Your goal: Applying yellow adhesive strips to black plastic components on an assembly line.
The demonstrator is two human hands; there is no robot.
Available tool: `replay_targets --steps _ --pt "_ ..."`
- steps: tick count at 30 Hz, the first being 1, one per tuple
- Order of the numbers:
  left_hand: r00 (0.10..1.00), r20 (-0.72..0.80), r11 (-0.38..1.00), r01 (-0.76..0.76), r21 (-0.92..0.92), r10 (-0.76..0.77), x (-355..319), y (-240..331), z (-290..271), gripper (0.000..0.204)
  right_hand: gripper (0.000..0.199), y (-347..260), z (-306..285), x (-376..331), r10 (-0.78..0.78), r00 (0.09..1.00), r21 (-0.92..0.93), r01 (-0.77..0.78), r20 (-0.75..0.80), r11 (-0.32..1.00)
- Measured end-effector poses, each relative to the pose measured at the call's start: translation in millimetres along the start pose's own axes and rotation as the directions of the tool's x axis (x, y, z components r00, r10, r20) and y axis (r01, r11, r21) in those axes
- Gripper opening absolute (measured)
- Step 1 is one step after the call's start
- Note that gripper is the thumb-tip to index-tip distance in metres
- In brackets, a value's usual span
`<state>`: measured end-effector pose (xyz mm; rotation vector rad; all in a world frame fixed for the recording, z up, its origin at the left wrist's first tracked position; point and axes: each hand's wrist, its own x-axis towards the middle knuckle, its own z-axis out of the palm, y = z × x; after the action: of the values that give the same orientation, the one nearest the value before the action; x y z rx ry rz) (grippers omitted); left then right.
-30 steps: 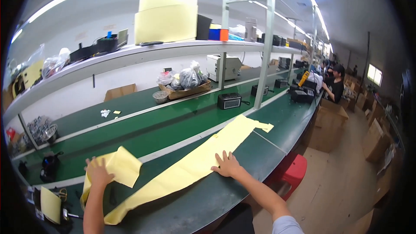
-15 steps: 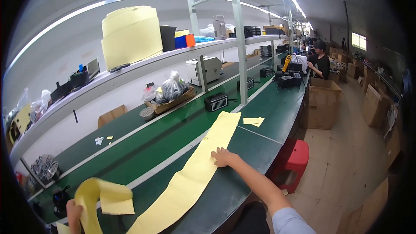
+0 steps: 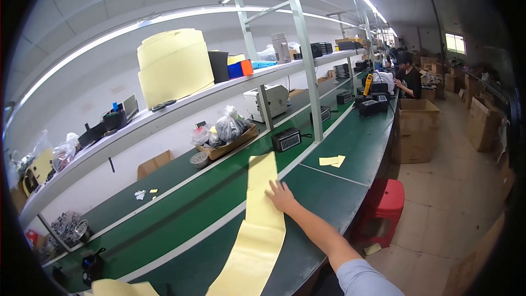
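Note:
A long pale-yellow strip of sheet material runs from the lower edge up across the bench, its far end lying over the green belt. My right hand rests at the right edge of that strip, fingers spread, gripping nothing. A crease crosses the strip just below the hand. At the lower left, another yellow portion curves up at the picture's rim; whether it joins the strip is out of sight. My left hand does not show. Two small yellow pieces lie on the bench beyond my right hand.
Black radio-like boxes stand along the green belt. Behind it is a tray of bagged parts. A shelf holds a large yellow roll. A red stool and a cardboard box stand right; a person works farther off.
The strip's far end has swung left onto the belt, and a crease now crosses it. My right hand's fingers have spread. My left hand has dropped out of view, the curled yellow portion lower.

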<state>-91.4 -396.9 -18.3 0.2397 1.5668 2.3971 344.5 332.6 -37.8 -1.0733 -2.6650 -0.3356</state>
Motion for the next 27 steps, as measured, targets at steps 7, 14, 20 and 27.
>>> replay_targets --steps 7,14,20,27 --pt "0.934 0.032 0.902 0.351 -0.252 -0.355 -32 -120 -26 0.028 0.065 -72 -47 2 0.215 0.829 0.214 -0.368 0.516 0.905" --pt "0.992 -0.003 0.892 0.110 -0.438 -0.123 -136 -67 107 0.029 0.070 -59 3 12 0.357 0.924 0.022 -0.363 0.135 0.931" --pt "0.957 0.267 0.861 0.228 -0.454 -0.112 -136 -110 77 0.033 0.082 -99 -33 2 0.294 0.837 0.127 -0.390 0.461 0.912" --pt "0.961 0.124 0.950 0.265 -0.168 -0.246 -178 -126 119 0.039 0.084 -110 -41 22 0.332 0.843 0.078 -0.399 0.423 0.914"
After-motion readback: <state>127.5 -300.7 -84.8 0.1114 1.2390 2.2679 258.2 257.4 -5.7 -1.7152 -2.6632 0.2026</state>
